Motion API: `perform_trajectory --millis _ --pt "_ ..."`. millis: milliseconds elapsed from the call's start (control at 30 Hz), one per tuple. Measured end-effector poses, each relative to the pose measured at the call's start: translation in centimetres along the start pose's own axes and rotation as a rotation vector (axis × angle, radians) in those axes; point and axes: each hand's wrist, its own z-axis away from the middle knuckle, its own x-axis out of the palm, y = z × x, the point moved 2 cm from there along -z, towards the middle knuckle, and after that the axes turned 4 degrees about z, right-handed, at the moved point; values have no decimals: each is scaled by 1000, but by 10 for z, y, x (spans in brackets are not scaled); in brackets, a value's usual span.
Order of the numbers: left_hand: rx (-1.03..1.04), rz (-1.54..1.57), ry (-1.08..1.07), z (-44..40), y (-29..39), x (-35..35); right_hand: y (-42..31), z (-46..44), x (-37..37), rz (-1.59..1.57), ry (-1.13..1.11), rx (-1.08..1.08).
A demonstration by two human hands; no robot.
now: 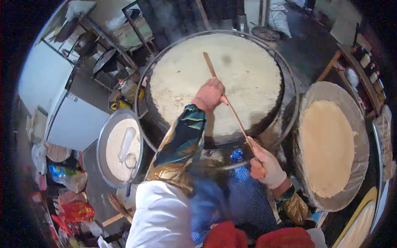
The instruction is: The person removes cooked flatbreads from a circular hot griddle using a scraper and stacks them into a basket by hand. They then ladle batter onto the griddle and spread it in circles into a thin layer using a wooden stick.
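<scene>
While the left hand (209,93), arm (178,142) extended forward, grips the wooden stick (209,65) near its middle over the pale round sheet (178,80), the right hand (268,165) holds the stick's near end.

stack of white sacks (278,19) way in the back, some bottles (374,77) off right, big white box (77,120) over left, red bag (79,211) kinda below it
</scene>
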Motion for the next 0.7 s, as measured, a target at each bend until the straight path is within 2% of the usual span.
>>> perform_trajectory --millis 33,133,200,400,533,600,667,700 --pt "16 -55 80 7 -18 1 2 -14 4 19 8 13" --pt "-71 -58 105 35 -57 -5 2 -45 23 60 20 65" --pt "-66 -64 104 59 -73 -14 5 -55 41 225 -33 39" --pt "-185 -44 113 130 -99 -29 48 -78 56 688 24 -113" --pt "-259 -94 104 190 -99 -39 71 -64 82 593 91 19" --pt "-387 -40 -103 212 -69 -67 81 -54 80 695 49 23" --pt "-336 -218 -17 258 -46 -53 72 -18 84 834 40 118" --pt "-305 -203 8 269 -20 -54 80 -1 71 908 35 2"
